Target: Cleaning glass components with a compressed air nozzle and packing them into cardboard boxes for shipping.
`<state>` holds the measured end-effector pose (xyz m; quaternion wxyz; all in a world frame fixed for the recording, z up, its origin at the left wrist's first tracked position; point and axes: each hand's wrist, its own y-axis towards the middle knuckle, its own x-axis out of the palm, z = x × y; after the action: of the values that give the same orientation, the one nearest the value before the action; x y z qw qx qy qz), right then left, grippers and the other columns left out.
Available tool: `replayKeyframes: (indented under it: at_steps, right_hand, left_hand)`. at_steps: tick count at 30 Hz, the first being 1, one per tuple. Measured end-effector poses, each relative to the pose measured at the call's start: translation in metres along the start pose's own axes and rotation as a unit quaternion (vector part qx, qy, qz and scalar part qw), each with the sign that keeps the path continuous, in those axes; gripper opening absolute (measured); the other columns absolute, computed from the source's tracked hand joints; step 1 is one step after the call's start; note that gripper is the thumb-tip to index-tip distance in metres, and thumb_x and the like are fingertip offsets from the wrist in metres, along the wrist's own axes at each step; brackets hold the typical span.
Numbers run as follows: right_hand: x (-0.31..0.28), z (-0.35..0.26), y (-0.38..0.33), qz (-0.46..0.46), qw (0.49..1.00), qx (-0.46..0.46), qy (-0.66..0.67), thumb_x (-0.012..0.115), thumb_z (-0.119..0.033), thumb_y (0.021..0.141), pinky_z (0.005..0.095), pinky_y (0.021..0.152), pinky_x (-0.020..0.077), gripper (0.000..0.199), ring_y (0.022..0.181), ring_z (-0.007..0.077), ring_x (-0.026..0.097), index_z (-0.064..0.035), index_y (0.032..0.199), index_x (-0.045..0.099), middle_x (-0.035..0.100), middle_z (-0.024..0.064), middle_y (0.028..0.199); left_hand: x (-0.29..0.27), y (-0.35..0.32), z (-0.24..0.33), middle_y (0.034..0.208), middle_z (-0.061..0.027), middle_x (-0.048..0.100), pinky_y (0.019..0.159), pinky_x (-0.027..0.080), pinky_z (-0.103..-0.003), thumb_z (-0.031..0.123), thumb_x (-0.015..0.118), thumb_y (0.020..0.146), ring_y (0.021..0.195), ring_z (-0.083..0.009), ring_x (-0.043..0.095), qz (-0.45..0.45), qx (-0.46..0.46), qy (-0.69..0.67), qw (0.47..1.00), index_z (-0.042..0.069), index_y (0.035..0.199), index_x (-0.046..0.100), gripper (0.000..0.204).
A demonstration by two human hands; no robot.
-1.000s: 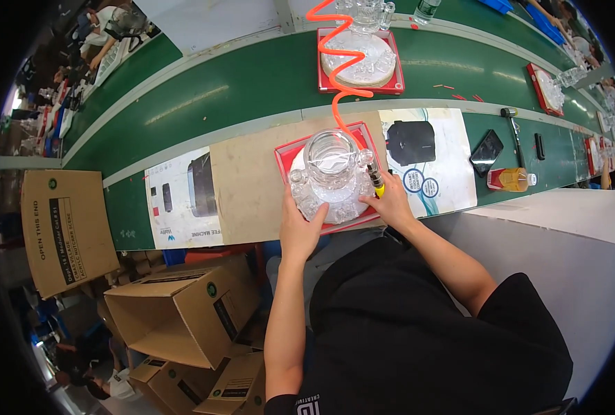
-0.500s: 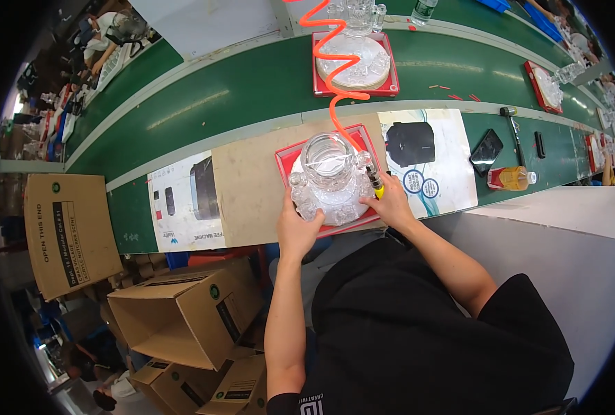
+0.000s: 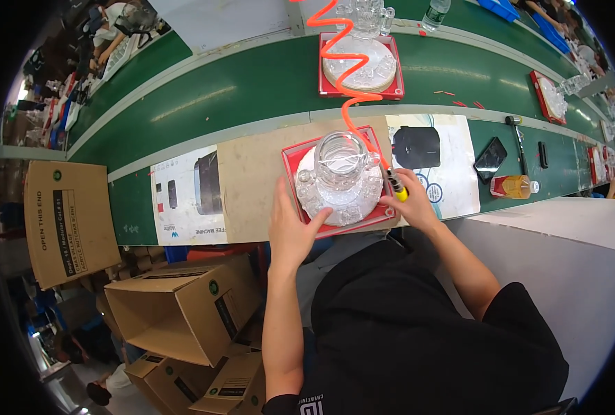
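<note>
In front of me a clear acrylic piece (image 3: pixel 340 162) with an open round top stands on a round white, ornamented base (image 3: pixel 340 203). Both sit in a shallow red tray (image 3: pixel 290 160). My left hand (image 3: pixel 290 228) is beside the tray's left side, fingers stretched out and thumb reaching over the near left edge of the base. At the right side, my right hand (image 3: pixel 417 205) is closed round a yellow-ended air nozzle (image 3: pixel 398 188) joined to an orange coiled hose (image 3: pixel 358 93). The nozzle's tip is hidden by the hand.
A similar clear piece (image 3: pixel 367 59) sits in another red tray behind. On the right lie a phone (image 3: pixel 490 158), a hammer-like tool (image 3: pixel 517 142) and a bottle of amber liquid (image 3: pixel 512 187). Flattened printed cardboard (image 3: pixel 252 187) covers the bench. Open cartons (image 3: pixel 176 311) stand at lower left.
My left hand has loosened from the base, its fingers now straighter and farther out to the left. The clear piece stands more upright in view. The view has shifted slightly.
</note>
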<state>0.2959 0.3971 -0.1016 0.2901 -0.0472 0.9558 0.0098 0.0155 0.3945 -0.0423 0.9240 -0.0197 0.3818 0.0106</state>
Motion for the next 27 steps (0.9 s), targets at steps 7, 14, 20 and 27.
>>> replayKeyframes:
  at_steps: [7, 14, 20, 27]
  right_hand:
    - [-0.011, 0.036, -0.014, 0.061, 0.995, 0.054, 0.056, 0.069, -0.014, 0.086, 0.0340, 0.085, 0.0472, 0.031, 0.096, 0.0258, 0.060, 0.0008, 0.113, 0.062, 0.056, 0.0131, 0.112]
    - [-0.007, 0.047, -0.028, 0.030, 0.987, 0.113, 0.109, 0.062, -0.010, 0.088, 0.0298, 0.079, 0.0470, 0.028, 0.084, 0.0157, 0.059, -0.0005, 0.115, 0.062, 0.060, 0.0071, 0.095]
    - [-0.001, 0.056, -0.033, 0.010, 0.973, 0.202, 0.106, 0.067, -0.018, 0.088, 0.0299, 0.078, 0.0485, 0.025, 0.083, 0.0137, 0.062, 0.0001, 0.106, 0.067, 0.068, 0.0074, 0.088]
    - [0.041, 0.008, 0.014, -0.085, 0.982, 0.165, -0.018, 0.078, -0.038, 0.078, 0.0362, 0.070, 0.0520, 0.043, 0.075, 0.0264, 0.067, 0.0016, 0.092, 0.069, 0.068, 0.0172, 0.077]
  left_hand:
    - [-0.020, 0.034, 0.088, 0.139, -0.0178, 0.048, 0.104, 0.042, -0.038, 0.015, 0.086, 0.070, 0.127, -0.0274, 0.049, 0.055, 0.210, -0.160, 0.963, 0.000, 0.146, 0.030, 0.095]
    - [-0.011, 0.034, 0.085, 0.120, -0.0133, 0.061, 0.089, 0.051, -0.031, 0.005, 0.083, 0.075, 0.101, -0.0191, 0.063, 0.095, 0.140, -0.233, 0.958, -0.001, 0.128, 0.045, 0.065]
    - [-0.054, 0.018, 0.065, 0.116, -0.0132, 0.063, 0.089, 0.051, -0.033, 0.003, 0.081, 0.076, 0.104, -0.0192, 0.060, 0.193, 0.087, -0.325, 0.921, -0.001, 0.123, 0.049, 0.057]
    - [-0.051, -0.006, 0.050, 0.119, -0.0147, 0.062, 0.089, 0.051, -0.032, -0.001, 0.079, 0.077, 0.103, -0.0182, 0.061, 0.226, 0.086, -0.266, 0.933, -0.002, 0.121, 0.049, 0.053]
